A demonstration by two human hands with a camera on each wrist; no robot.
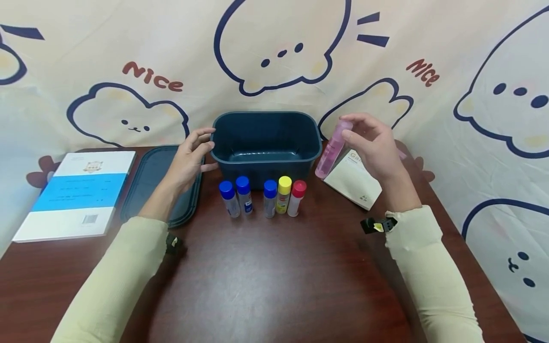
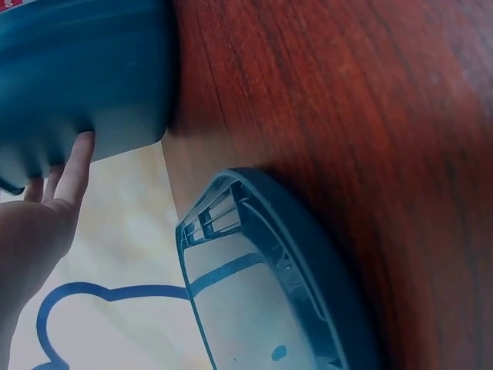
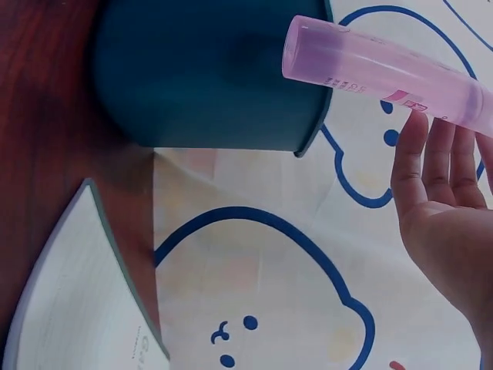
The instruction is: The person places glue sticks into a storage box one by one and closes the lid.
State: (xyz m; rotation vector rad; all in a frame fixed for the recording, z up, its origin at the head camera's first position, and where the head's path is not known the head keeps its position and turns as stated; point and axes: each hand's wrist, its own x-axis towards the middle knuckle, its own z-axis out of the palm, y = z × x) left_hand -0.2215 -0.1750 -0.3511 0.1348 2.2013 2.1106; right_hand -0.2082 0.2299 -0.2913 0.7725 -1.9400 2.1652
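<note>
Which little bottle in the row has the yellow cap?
The yellow-capped bottle, fourth from the left, stands between a blue-capped bottle and the red-capped bottle. No other has yellow.

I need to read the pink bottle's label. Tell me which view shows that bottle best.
The right wrist view: the pink bottle fills the top of the picture, with label print showing, though too blurred to read. The head view shows the whole bottle, small and tilted, held by the right hand beside the bin. The left wrist view misses it.
</note>
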